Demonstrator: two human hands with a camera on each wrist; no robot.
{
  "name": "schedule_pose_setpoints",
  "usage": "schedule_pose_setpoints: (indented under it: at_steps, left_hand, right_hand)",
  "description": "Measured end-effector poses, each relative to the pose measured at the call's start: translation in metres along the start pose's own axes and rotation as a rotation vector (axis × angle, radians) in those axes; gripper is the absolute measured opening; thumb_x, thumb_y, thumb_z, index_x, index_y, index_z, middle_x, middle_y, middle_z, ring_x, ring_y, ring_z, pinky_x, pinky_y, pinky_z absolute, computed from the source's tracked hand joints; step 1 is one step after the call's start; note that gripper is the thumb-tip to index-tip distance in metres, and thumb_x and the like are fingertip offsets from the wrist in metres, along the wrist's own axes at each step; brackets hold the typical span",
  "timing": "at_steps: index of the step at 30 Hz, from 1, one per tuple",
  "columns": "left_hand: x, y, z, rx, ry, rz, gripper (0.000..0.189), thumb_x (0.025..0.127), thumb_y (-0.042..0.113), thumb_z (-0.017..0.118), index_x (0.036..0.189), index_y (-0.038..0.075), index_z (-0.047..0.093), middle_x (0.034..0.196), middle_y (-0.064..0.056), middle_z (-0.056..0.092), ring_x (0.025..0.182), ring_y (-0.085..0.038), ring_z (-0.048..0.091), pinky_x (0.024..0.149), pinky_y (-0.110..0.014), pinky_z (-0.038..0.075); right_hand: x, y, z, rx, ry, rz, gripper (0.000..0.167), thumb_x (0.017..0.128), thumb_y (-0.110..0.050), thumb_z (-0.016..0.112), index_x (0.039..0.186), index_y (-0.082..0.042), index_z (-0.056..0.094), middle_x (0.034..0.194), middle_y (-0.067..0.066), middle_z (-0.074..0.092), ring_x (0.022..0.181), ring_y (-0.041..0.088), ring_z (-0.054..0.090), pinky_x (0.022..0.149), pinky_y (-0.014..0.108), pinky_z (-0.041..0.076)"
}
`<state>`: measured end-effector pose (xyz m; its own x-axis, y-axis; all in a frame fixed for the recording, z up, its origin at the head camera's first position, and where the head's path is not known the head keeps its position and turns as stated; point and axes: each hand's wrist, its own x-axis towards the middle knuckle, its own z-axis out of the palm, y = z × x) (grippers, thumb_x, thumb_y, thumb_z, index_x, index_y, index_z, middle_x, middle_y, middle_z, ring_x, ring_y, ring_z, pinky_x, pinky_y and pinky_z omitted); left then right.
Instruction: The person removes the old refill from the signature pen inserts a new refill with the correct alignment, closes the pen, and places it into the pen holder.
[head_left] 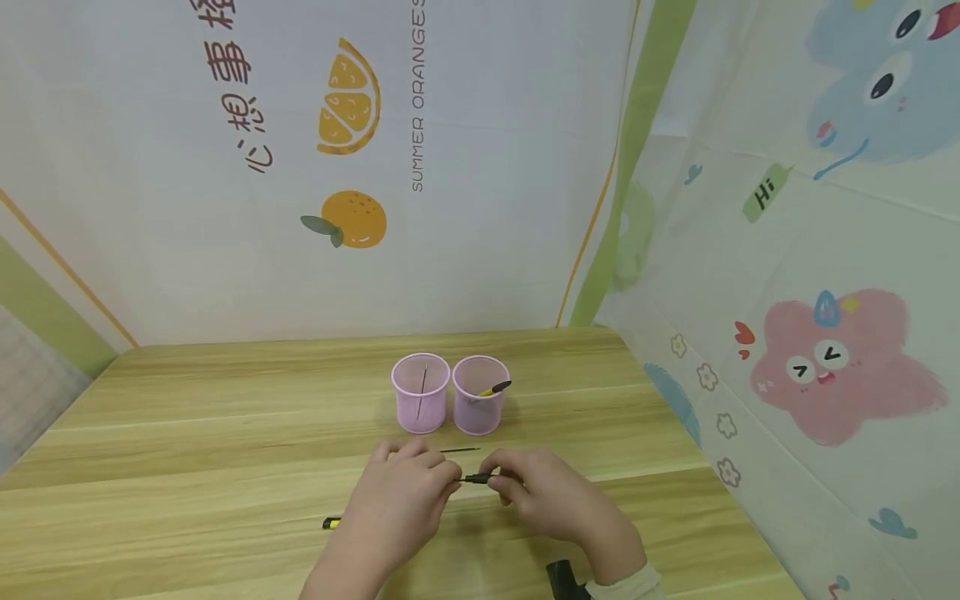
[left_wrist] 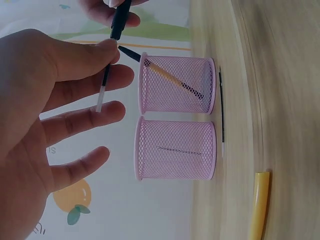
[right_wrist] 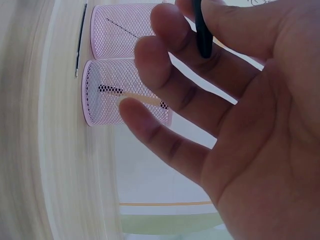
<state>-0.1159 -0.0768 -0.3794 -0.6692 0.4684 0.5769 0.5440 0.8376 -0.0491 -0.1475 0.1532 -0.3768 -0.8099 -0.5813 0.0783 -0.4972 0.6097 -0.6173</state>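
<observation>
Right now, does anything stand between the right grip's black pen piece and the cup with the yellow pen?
Between the black piece and that cup, only a thin refill lies flat on the table; nothing taller shows.

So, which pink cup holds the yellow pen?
The right cup in the head view: the pen pokes above its rim, while the left cup holds a thin dark rod.

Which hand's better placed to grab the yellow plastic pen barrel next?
Probably the left hand: the barrel lies on its outer side, and the right hand would have to reach past it. Both are occupied: left pinches the slender black-and-clear refill, right the black tapered pen piece.
</observation>
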Motion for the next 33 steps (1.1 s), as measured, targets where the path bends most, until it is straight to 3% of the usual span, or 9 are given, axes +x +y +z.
schedule_pose_setpoints:
  at_steps: [11, 17, 33]
  left_hand:
    - [-0.004, -0.007, -0.001, 0.01, -0.039, -0.033, 0.009, 0.088, 0.027, 0.084, 0.088, 0.027, 0.075, 0.091, 0.016, 0.077, 0.096, -0.009, 0.069, 0.091, -0.041, 0.056]
    - [-0.008, -0.013, -0.002, 0.015, -0.009, -0.047, 0.014, 0.087, 0.026, 0.086, 0.084, 0.027, 0.073, 0.089, 0.017, 0.077, 0.095, -0.01, 0.07, 0.088, -0.042, 0.057]
    - [-0.015, -0.025, -0.007, -0.013, -0.038, -0.108, 0.013, 0.088, 0.023, 0.086, 0.085, 0.026, 0.074, 0.089, 0.014, 0.076, 0.092, -0.01, 0.069, 0.091, -0.045, 0.058]
  right_hand:
    - [-0.003, 0.002, -0.002, 0.014, 0.011, 0.017, 0.013, 0.108, -0.017, 0.062, 0.115, -0.018, 0.073, 0.082, -0.007, 0.064, 0.069, -0.001, 0.053, 0.063, 0.022, 0.048]
    - [-0.004, 0.003, -0.004, 0.018, 0.016, 0.036, 0.014, 0.109, -0.018, 0.06, 0.116, -0.017, 0.073, 0.082, -0.006, 0.065, 0.068, 0.0, 0.053, 0.062, 0.023, 0.048]
    - [-0.006, 0.005, -0.008, 0.016, 0.025, 0.044, 0.015, 0.109, -0.017, 0.059, 0.117, -0.017, 0.071, 0.083, -0.006, 0.064, 0.068, 0.0, 0.053, 0.063, 0.023, 0.048]
